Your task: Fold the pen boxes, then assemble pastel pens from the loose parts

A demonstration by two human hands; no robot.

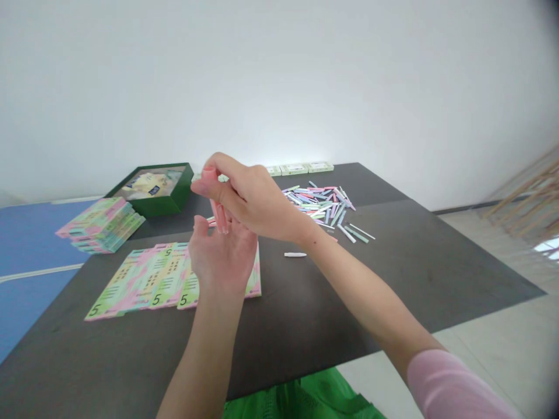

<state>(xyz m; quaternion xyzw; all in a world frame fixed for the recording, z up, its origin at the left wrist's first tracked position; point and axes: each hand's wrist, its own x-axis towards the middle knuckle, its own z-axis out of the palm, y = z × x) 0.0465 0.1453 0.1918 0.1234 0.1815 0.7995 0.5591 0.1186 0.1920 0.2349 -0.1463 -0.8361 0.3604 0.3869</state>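
My right hand (248,201) is raised over the table, and its fingertips pinch a small pink stick (209,174). Just below it, my left hand (222,259) is held up with the palm turned to me and the fingers apart. Its fingers sit right under my right hand, and a pink strip (219,216) shows between the two hands. I cannot tell whether that strip is a separate piece. Under my left hand lie overlapping pastel cards (161,279) printed with a 5 and rows of dots, partly hidden by the hand.
A dark grey table (393,262) bears a pile of pastel sticks (318,206), a lone white stick (295,254), a stack of cards (100,224), an open green box (152,192) and pale green packets (301,169). A blue mat (30,262) lies left; a wooden rack (524,198) stands right.
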